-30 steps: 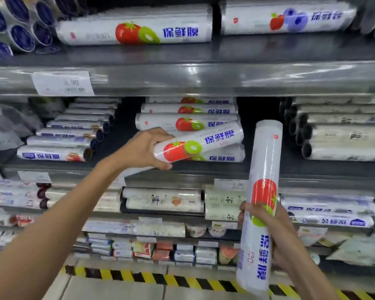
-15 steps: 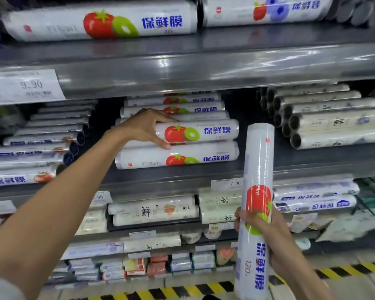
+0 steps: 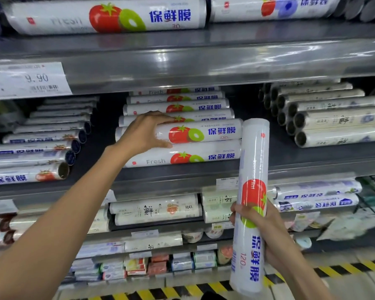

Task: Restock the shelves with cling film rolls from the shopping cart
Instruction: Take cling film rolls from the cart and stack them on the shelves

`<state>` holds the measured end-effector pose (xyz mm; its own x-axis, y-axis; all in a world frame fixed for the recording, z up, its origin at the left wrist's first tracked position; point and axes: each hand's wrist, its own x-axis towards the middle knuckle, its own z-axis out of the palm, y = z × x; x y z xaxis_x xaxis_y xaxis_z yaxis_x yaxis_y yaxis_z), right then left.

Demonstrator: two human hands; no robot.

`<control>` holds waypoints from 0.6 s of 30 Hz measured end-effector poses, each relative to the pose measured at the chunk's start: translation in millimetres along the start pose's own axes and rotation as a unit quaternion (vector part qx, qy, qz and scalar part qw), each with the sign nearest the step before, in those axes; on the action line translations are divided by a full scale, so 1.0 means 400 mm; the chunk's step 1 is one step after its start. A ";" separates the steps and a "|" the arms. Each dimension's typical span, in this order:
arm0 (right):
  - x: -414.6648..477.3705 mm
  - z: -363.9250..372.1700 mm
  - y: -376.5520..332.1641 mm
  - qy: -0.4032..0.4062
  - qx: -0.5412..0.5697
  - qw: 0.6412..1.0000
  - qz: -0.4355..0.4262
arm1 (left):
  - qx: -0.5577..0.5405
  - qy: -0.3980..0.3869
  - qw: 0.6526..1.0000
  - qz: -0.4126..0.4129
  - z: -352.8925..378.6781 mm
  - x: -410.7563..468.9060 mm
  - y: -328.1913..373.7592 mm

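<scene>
Tilted a second ago, the top roll is now lying level on the stack at twelve o'clock with the left hand curling round its end, while the right hand at five o'clock is gripping the upright roll, probably going next.

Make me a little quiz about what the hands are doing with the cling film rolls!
1. True or false: the right hand grips the upright roll.
2. The left hand grips the stacked roll, which lies on: A the floor; B another roll; C a shopping cart.
3. Fill in: the price tag at upper left reads ____.

Key: 1 true; 2 B; 3 9.90.
</scene>
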<state>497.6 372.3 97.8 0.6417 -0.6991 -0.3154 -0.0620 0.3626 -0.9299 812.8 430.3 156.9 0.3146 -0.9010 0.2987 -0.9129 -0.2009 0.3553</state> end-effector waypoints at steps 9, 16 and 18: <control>0.005 -0.001 0.015 0.007 0.014 1.000 0.008 | -0.012 0.021 1.000 -0.014 0.012 -0.017 0.001; 0.004 0.001 0.006 0.001 -0.007 1.000 0.010 | -0.017 0.054 0.998 -0.027 0.022 -0.025 -0.001; 0.005 0.002 0.003 0.002 -0.013 1.000 0.010 | -0.014 0.066 0.997 -0.026 0.021 -0.031 0.007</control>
<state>499.2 371.9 96.3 0.6368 -0.6945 -0.3349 -0.0946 0.3608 -0.9278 804.4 437.8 146.8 0.3942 -0.8306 0.3934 -0.8875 -0.2328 0.3977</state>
